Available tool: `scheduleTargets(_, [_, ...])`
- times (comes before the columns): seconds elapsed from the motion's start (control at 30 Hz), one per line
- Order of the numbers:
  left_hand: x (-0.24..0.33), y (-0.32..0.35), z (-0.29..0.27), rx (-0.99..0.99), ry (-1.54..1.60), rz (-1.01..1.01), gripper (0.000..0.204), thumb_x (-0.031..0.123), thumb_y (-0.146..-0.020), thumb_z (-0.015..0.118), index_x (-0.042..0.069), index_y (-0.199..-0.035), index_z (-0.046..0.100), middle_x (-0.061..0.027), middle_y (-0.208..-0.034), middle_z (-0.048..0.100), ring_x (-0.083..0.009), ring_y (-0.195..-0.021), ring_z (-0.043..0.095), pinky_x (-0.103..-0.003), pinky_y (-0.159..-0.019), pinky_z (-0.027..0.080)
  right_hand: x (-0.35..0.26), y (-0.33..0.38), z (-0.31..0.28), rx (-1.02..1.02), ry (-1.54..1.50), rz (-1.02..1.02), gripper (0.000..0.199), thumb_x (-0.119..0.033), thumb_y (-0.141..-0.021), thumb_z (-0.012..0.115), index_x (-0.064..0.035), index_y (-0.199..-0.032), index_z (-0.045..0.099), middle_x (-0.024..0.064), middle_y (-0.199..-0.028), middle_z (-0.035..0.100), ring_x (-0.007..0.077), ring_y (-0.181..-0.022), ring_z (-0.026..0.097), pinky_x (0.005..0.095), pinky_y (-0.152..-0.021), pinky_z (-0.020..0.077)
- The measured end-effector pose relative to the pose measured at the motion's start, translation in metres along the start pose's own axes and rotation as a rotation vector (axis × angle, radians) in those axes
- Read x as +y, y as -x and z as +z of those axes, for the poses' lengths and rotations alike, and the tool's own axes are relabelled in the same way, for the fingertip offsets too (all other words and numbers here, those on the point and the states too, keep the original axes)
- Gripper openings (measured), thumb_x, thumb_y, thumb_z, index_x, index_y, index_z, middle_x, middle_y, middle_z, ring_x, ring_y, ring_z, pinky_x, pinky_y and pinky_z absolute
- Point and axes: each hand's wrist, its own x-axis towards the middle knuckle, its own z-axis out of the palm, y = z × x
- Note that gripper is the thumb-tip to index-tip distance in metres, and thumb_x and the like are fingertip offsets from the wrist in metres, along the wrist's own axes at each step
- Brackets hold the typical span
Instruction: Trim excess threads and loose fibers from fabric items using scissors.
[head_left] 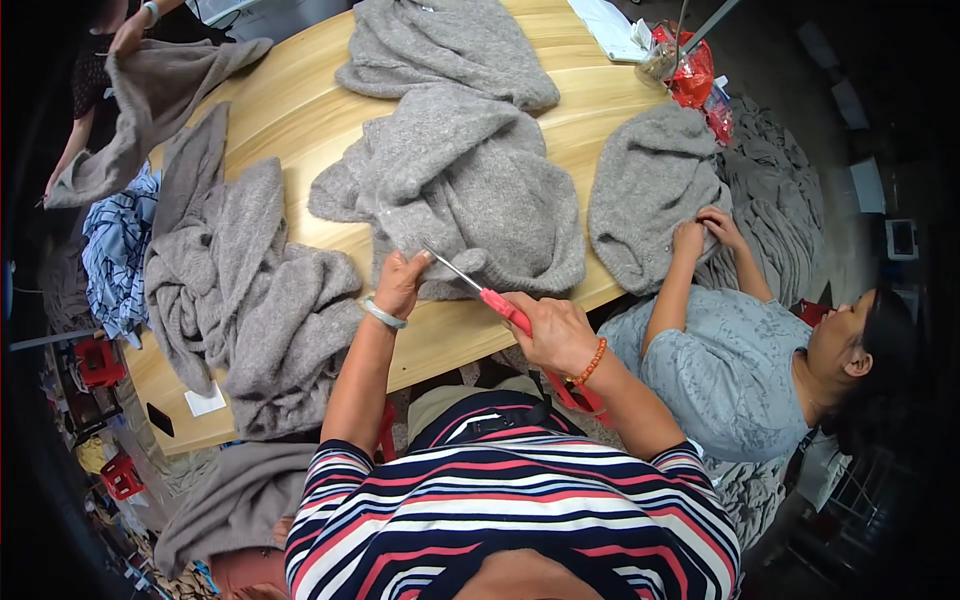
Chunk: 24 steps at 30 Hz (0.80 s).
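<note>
A grey knitted sweater [470, 200] lies bunched on the table in front of me. My left hand [400, 280] pinches the sweater's near edge between thumb and fingers. In my right hand [555, 335] is a slim tool with a pink handle [505, 310] and a thin metal shaft, its exact kind too small to tell. The shaft slants up and left, and its tip meets the knit just beside my left fingertips. Fingers of my right hand are wrapped round the handle.
More grey knits lie left [250, 280] and beyond [450, 50] on the wooden table [300, 135]. On the right a co-worker's hands [705, 230] touch another grey knit [650, 190]. At far left another person lifts a garment [150, 110]. A phone [160, 419] rests near the left edge.
</note>
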Motion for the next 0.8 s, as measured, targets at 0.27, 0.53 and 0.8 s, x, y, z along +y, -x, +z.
scheduleTargets(0.27, [0.043, -0.028, -0.003, 0.496, 0.039, 0.363, 0.043, 0.011, -0.092, 0.069, 0.000, -0.130, 0.053, -0.0061, -0.112, 0.065, -0.0136, -0.095, 0.061, -0.027, -0.089, 0.048, 0.020, 0.011, 0.018, 0.119, -0.034, 0.012, 0.035, -0.024, -0.089, 0.063, -0.0185, -0.124, 0.059, 0.0208, -0.078, 0.067, 0.0408, -0.075, 0.066, 0.0510, -0.069, 0.0526])
scheduleTargets(0.53, [0.048, -0.041, -0.009, 0.340, -0.006, 0.295, 0.017, 0.011, -0.096, 0.065, -0.003, -0.105, 0.068, -0.0032, -0.095, 0.069, -0.0094, -0.084, 0.062, -0.023, -0.079, 0.048, 0.006, -0.012, 0.014, 0.080, -0.033, 0.003, 0.029, -0.026, -0.092, 0.059, -0.0136, -0.118, 0.059, 0.0213, -0.079, 0.068, 0.0416, -0.077, 0.067, 0.0523, -0.070, 0.0521])
scheduleTargets(0.8, [0.039, -0.029, -0.004, 0.347, 0.026, 0.332, 0.017, 0.013, -0.096, 0.065, -0.001, -0.104, 0.068, -0.0035, -0.097, 0.070, -0.0094, -0.086, 0.062, -0.024, -0.079, 0.049, -0.002, -0.029, 0.016, 0.075, -0.017, 0.023, 0.028, -0.031, -0.092, 0.060, -0.0142, -0.115, 0.062, 0.0202, -0.075, 0.068, 0.0415, -0.075, 0.067, 0.0524, -0.069, 0.0524])
